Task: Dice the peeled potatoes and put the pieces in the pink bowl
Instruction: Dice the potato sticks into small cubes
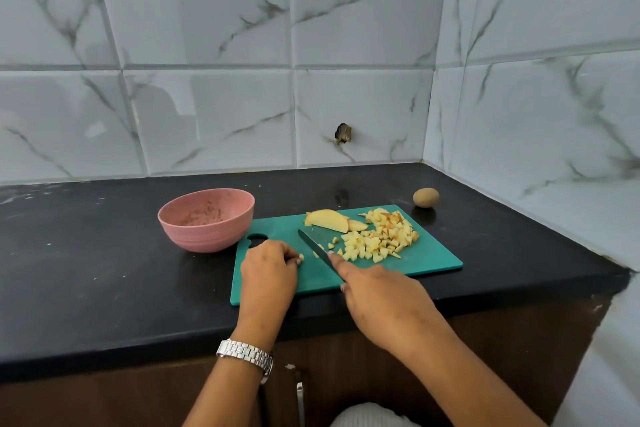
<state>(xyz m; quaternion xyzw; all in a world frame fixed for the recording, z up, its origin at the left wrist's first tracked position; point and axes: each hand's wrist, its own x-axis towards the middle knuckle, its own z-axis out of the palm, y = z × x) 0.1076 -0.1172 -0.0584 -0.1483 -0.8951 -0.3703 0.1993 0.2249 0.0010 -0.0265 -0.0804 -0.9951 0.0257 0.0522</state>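
Observation:
A green cutting board (433, 262) lies on the black counter. A heap of diced potato (379, 239) covers its right half, and two uncut potato slices (329, 219) lie at its far edge. The pink bowl (206, 218) stands just left of the board, with no pieces inside. My right hand (379, 295) grips a knife (316, 250), forefinger along the blade's back, tip pointing far-left. My left hand (268, 269) rests curled on the board and pinches a small potato piece (300, 258) left of the blade.
A whole unpeeled potato (426, 198) sits on the counter behind the board's right corner. Tiled walls close the back and right side. The counter's front edge runs just under the board's near edge.

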